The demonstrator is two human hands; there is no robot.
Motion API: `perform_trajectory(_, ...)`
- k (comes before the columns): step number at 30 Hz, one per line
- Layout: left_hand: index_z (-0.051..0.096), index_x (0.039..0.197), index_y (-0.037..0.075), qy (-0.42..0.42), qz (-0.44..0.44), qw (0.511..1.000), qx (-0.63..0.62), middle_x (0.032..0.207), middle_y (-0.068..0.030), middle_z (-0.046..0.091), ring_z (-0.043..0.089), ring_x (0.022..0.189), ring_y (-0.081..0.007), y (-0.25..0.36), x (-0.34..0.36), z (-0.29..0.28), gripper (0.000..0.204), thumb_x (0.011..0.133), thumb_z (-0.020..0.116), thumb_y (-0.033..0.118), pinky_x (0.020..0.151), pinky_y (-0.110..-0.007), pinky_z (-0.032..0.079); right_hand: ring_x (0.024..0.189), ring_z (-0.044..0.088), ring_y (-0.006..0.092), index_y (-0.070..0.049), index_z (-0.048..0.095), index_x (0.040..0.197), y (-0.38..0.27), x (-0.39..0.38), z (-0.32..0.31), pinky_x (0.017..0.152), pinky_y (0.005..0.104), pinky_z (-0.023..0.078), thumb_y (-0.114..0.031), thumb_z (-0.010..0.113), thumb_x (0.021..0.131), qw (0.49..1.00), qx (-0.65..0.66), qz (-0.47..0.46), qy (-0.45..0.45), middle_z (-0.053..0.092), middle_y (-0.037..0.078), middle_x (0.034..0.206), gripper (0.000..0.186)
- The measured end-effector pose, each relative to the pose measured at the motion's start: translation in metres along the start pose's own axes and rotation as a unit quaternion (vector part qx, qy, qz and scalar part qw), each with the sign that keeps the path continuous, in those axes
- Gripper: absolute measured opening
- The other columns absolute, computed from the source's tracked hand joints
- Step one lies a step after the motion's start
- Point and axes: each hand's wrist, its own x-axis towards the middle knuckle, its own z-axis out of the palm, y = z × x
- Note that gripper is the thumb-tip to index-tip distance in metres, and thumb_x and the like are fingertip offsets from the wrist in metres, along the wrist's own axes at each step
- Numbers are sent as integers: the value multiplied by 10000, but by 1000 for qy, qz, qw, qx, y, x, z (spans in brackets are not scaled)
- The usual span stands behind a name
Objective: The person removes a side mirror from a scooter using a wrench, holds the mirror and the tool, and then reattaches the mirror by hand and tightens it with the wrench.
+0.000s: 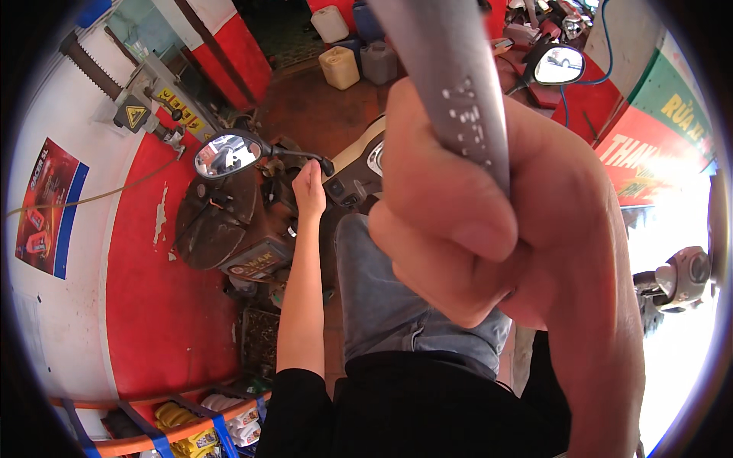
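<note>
My right hand fills much of the head view, fingers wrapped round a grey metal tool held up close to the camera; the tool's upper end runs out of view. Farther down to the left, my left hand is closed round the left handlebar grip of a scooter, beside a round-cornered mirror. The scooter's cream body panel shows between my hands, partly hidden by the right one. My jeans-clad leg is below.
A tyre-changing machine stands left by the red-and-white wall. Jerrycans sit at the back. An orange-railed rack of bottles is lower left. Another mirror and red bodywork are back right, with a signboard beside.
</note>
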Motion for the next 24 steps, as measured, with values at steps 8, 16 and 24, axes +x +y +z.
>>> perform_trajectory(8,477,790,-22,2,7,1000,1,641,-100,374,363,623,-170,10,3,5,413,1020,415,316,585,-334,350,422,184,23,-162,447,717,1,0,14,375,243,95,-97,473,892,999,-13,-37,25,309,-42,488,188)
perform_trajectory(16,441,764,-17,10,-6,1000,-3,640,-103,360,363,617,-184,3,-1,0,436,1022,408,333,579,-344,349,434,209,32,-150,454,797,9,3,-19,376,233,129,-196,481,959,997,36,11,-70,331,-52,536,171)
perform_trajectory(24,552,825,-47,31,17,998,-55,703,-147,540,467,657,-191,4,4,21,414,1011,444,307,649,-327,423,599,325,7,-102,335,923,56,9,-21,505,175,284,-231,1015,453,971,141,65,-181,348,-71,689,837)
